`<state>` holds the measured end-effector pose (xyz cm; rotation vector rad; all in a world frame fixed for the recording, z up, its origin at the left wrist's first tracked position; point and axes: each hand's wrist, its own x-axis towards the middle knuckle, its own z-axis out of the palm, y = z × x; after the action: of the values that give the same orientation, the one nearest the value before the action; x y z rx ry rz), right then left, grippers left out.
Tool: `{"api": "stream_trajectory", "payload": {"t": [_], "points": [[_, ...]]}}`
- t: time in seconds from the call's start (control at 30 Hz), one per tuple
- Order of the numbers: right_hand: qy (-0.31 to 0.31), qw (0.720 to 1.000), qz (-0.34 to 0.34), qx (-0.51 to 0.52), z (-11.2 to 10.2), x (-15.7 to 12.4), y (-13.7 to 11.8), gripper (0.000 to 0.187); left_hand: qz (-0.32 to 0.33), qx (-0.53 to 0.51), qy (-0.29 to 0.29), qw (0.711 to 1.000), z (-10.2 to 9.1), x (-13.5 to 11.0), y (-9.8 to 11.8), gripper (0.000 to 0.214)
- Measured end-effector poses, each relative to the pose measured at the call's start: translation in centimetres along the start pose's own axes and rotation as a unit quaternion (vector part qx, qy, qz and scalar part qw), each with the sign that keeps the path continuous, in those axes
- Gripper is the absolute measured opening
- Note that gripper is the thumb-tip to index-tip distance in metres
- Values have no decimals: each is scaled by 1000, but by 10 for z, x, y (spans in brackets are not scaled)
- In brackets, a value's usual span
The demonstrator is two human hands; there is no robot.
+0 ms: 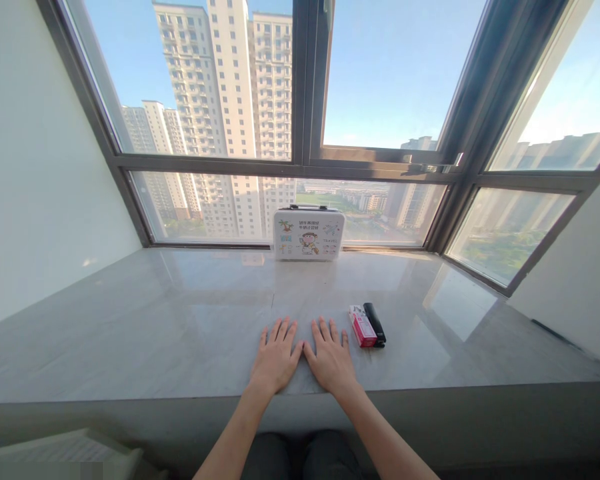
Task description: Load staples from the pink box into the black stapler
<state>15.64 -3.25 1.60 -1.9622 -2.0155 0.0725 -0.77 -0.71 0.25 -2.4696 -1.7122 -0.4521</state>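
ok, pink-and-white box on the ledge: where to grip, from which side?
Probably pinch the pink-and-white box by its near and far ends, right hand from above. It points lengthwise away from the person, ends exposed; the black stapler-like item lies close along its right side, crowding fingers there.

One windowsill (130, 333) carries one case (309, 235). On the near side of the case there are one left hand (276, 363) and one right hand (332, 362), two in all. Nearer than the case and to its right lie one small box (363, 329) and one black stapler (375, 324). Behind the case and off to its right, five window panes (390, 73) can be counted.
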Motion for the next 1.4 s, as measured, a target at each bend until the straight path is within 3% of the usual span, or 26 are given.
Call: {"api": "stream_trajectory", "payload": {"t": [0.23,0.33,0.4,0.5,0.57,0.63,0.67,0.73,0.83,0.9,0.97,1.17,1.3,1.4], "points": [[16,999,-3,28,4,2,2,63,-2,-2,-4,1000,-1,0,0,57],[32,990,-23,135,1,3,4,55,1,-7,-9,1000,-2,0,-1,57],[48,962,-46,263,-8,1,10,46,3,-12,-12,1000,-2,0,-3,57],[139,914,-45,378,-33,-4,37,40,0,-23,-14,1000,-2,0,-4,57],[239,905,-3,352,-52,-4,71,40,-3,-30,-17,999,-2,0,-4,57],[285,904,68,310,-66,0,110,46,-7,-37,-18,999,-1,-1,-4,57],[275,908,102,298,-70,3,129,51,-8,-40,-19,999,-1,0,-3,57],[189,922,136,308,-73,11,161,59,-12,-46,-20,999,-1,0,-3,56],[45,932,112,341,-67,21,180,58,-13,-60,-14,998,-1,1,-2,56],[-1,926,85,368,-61,25,175,55,-14,-76,-6,997,-3,1,-2,55],[-7,917,74,392,-53,28,160,55,-19,-99,1,995,-5,1,-3,54],[17,913,58,404,-24,34,80,54,-55,-195,35,979,-14,2,0,55],[6,918,30,397,-4,42,31,57,-107,-232,95,962,-18,4,8,54],[29,922,20,386,4,45,21,59,-138,-225,154,952,-17,4,13,59]]}}
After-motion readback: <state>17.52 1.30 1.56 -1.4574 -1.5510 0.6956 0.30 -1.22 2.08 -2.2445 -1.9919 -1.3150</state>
